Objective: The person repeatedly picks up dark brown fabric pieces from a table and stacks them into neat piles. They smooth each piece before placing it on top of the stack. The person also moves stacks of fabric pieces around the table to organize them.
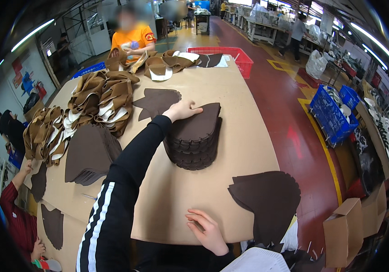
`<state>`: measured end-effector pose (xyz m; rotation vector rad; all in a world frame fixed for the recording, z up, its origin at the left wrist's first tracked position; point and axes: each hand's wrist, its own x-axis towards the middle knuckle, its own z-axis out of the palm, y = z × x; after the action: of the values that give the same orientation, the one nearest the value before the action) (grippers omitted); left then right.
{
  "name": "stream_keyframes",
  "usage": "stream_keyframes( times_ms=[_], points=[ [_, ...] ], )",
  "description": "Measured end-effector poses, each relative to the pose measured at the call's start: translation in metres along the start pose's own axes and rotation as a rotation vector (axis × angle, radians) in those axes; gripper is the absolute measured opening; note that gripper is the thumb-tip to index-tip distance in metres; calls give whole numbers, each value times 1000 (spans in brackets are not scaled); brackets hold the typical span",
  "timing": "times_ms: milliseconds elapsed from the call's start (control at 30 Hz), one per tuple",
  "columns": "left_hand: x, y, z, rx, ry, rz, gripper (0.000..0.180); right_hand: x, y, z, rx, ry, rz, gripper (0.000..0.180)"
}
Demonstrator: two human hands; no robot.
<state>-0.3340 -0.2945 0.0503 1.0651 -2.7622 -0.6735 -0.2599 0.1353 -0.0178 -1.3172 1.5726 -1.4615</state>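
Note:
Across the tan table (249,136) reaches my left arm, in a black sleeve with white stripes. My left hand (183,111) has its fingers curled at the far edge of a stack of dark brown cut pieces (192,143), thumb lying over the top piece; the fingertips are partly hidden. The stack's near ends are rounded with notched edges. Just beyond that hand lies a flat dark brown piece (156,100). My right hand (208,230) rests near the front table edge, fingers apart and holding nothing. To its right, more dark brown pieces (267,199) overhang the edge.
Another dark brown stack (90,156) and heaped brown-and-white pieces (99,99) occupy the table's left. A person in orange (133,38) stands at the far end, beside a red crate (244,63). A person's maroon sleeve (15,217) shows at left. Blue crates (333,115) and a cardboard box (344,231) stand right.

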Motion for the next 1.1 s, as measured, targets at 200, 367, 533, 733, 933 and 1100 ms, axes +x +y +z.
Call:
stream_keyframes(
  times_ms=[200, 367, 533, 733, 933, 1100],
  points=[
    [-5, -4, -7, -30, -190, -64, 87, -1, 5, 3, 97, 89, 39, 19],
    [-8, -3, -6, -62, -156, -102, 90, 2, 4, 1, 122, 101, 61, 17],
    [-47, -10, -10, -9, -214, -175, 98, 1, 11, 0, 211, 88, 92, 20],
    [-135, -29, -23, -205, -360, -86, 84, 2, 14, -3, 346, 89, 127, 27],
    [-255, -61, 7, -752, -413, -12, 108, 0, 14, -4, 354, 45, 114, 29],
    [-333, -25, 58, -630, -97, 125, 124, -2, 13, -3, 296, 60, 74, 27]
  ],
)
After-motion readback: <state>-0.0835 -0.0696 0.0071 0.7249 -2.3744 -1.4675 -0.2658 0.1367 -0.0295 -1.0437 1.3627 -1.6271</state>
